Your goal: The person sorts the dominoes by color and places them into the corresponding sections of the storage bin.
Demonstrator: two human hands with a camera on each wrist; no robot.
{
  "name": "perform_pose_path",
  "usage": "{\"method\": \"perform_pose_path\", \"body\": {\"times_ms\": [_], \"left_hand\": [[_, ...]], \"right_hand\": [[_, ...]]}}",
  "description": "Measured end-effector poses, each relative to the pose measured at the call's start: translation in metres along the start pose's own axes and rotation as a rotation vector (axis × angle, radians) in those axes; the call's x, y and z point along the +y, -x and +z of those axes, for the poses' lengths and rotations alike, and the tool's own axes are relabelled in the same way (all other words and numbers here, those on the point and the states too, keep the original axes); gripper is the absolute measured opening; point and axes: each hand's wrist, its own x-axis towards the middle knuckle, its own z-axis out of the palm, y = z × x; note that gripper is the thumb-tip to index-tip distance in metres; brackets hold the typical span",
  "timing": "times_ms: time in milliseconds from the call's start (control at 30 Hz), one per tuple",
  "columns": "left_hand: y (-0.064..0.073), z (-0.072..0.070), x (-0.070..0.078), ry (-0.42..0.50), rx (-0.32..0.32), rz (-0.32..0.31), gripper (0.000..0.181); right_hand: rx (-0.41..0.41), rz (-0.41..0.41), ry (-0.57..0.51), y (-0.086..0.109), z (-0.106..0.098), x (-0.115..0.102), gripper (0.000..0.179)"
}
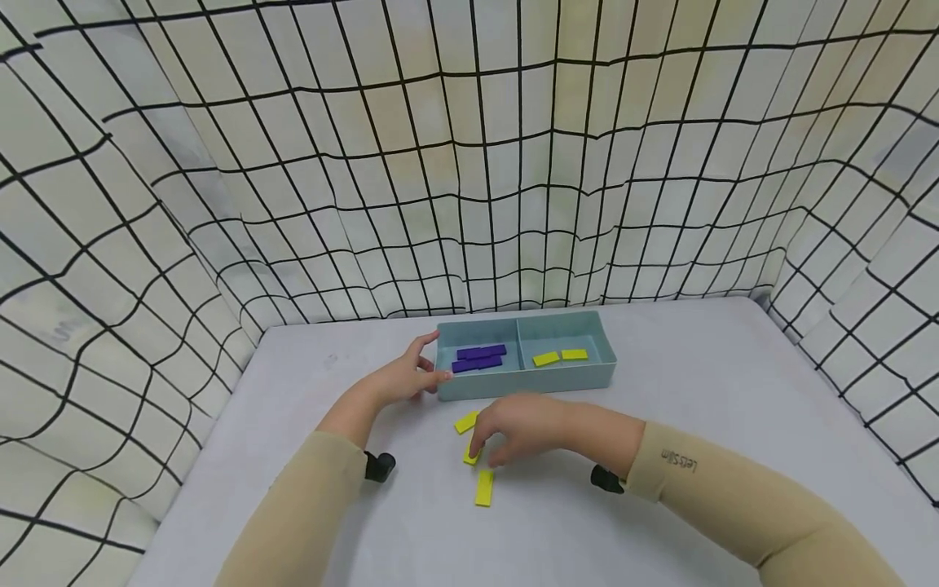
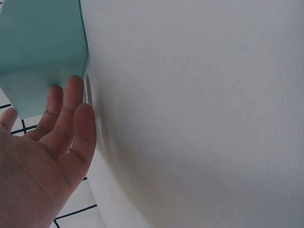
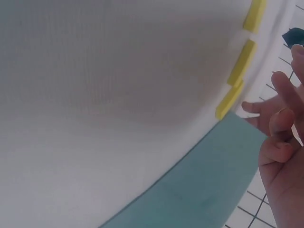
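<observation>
A light blue-green box (image 1: pixel 528 381) with a divider stands at the back of the table. Its left compartment holds several flat purple blocks (image 1: pixel 478 359), its right one two yellow blocks (image 1: pixel 575 355). My left hand (image 1: pixel 399 379) touches the box's left end, thumb near the front corner and forefinger at the back one; in the left wrist view its fingers (image 2: pixel 73 95) lie fairly straight against the wall. My right hand (image 1: pixel 524 425) hovers over three yellow blocks in front of the box, fingertips right at the middle block (image 1: pixel 470 454), fingers loosely bent.
One yellow block (image 1: pixel 465 421) lies nearer the box and another (image 1: pixel 484 488) nearer me. A white cloth covers the table (image 1: pixel 697 350). Black netting (image 1: pixel 484 155) over pale sheeting rises behind and at both sides. A dark wrist mount (image 1: pixel 379 467) sits below my left wrist.
</observation>
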Motion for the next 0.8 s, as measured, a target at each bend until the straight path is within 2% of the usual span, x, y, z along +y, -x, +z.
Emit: {"method": "perform_pose_path", "body": {"times_ms": [300,633,800], "left_hand": [[-0.002,-0.001,0.001,-0.005,-0.007,-0.003,0.094],[0.001,-0.004,0.000,-0.002,-0.019,0.007,0.095],[0.000,-0.002,0.000,0.000,-0.022,0.008,0.096]], "right_hand": [[-0.049,-0.082,0.012,0.000,0.015,0.002,0.025],[-0.067,-0.136,0.167,-0.004,0.020,-0.007,0.025],[-0.072,-0.161,0.197,-0.004,0.023,-0.011,0.023]]}}
